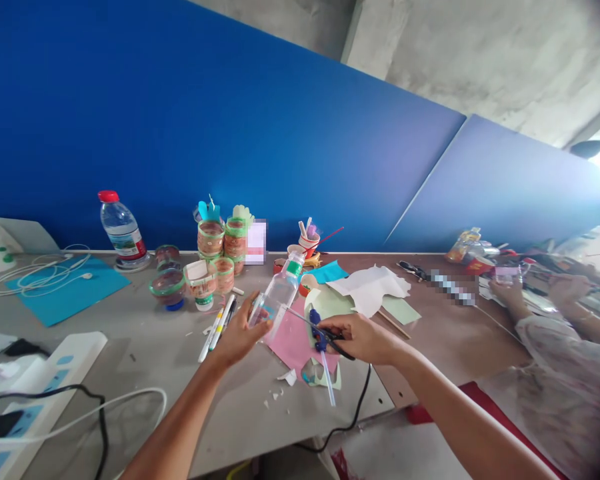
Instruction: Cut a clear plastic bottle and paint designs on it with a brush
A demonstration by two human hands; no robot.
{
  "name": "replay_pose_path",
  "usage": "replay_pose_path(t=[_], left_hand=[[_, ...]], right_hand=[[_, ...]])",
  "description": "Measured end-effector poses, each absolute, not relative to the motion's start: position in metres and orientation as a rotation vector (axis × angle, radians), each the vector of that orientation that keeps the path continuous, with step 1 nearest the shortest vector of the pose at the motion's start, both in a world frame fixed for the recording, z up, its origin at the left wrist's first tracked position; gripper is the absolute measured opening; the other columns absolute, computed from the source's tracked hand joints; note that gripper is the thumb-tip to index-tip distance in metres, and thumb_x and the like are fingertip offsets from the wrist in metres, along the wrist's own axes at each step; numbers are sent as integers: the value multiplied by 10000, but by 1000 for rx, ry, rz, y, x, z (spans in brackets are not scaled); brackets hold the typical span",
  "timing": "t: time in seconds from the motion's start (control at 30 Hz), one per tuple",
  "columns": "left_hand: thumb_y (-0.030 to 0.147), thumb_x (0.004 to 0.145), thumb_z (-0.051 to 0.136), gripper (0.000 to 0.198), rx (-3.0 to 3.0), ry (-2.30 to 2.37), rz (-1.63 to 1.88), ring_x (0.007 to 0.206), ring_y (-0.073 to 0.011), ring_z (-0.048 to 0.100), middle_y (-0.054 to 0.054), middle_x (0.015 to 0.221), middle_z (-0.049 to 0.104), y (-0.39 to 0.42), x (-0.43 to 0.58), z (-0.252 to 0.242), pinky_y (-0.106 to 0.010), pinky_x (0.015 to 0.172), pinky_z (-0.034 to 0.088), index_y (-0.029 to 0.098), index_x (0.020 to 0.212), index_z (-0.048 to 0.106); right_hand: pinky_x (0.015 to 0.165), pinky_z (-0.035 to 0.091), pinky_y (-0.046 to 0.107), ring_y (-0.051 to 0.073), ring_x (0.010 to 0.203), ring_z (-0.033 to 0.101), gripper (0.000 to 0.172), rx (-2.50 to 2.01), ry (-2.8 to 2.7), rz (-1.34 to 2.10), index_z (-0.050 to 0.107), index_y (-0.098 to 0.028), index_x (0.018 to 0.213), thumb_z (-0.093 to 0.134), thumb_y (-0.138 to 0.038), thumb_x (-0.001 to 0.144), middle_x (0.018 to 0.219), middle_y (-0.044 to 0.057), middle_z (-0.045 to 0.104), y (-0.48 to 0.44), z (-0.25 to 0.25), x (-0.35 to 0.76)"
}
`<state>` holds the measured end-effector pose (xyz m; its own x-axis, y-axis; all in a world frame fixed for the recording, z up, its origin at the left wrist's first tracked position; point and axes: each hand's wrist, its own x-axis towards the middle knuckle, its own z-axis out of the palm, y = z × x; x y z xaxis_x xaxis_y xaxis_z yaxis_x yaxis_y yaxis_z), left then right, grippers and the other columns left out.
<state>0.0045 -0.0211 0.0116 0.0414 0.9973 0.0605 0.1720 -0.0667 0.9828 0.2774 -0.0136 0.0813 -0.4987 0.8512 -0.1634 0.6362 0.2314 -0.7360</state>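
Note:
My left hand (240,331) grips a clear plastic bottle (279,290) around its lower part. The bottle is tilted, its green-marked neck pointing up and away from me. In my right hand (359,337) is a pair of dark-handled scissors (300,315), with the blades reaching left to the bottle's side. I cannot tell whether the tips touch or pierce the plastic. Beneath the right hand lies a blue hot glue gun (316,331) with a clear glue stick (329,379) sticking out toward me. Pink paper (293,343) and small white scraps (289,378) lie under and near the hands.
Several stacked jars (211,238), markers (222,325) and a red-capped water bottle (123,230) stand or lie left. A power strip (55,393) is front left. White paper (373,285) lies right of centre. A black cable (363,400) hangs over the edge. Another person's hand (509,293) is far right.

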Motion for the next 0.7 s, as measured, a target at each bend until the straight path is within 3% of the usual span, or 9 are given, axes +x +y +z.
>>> replay_pose_path(t=[0.2, 0.7], left_hand=[[375, 712, 675, 761, 1408, 1306, 1112, 1088, -292, 605, -108, 1180, 635, -23, 5, 17, -383, 857, 514, 176, 1398, 411], [397, 699, 701, 740, 1372, 1248, 1112, 1173, -326, 573, -108, 1354, 562, -20, 5, 7, -426, 954, 473, 227, 1380, 467]], right_hand=[[583, 453, 213, 119, 632, 556, 350, -1424, -2383, 982, 728, -216, 1071, 593, -207, 748, 699, -10, 654, -19, 90, 282], [533, 411, 203, 113, 592, 519, 275, -1466, -2382, 1007, 738, -216, 985, 611, -220, 741, 674, -10, 643, -26, 95, 283]])
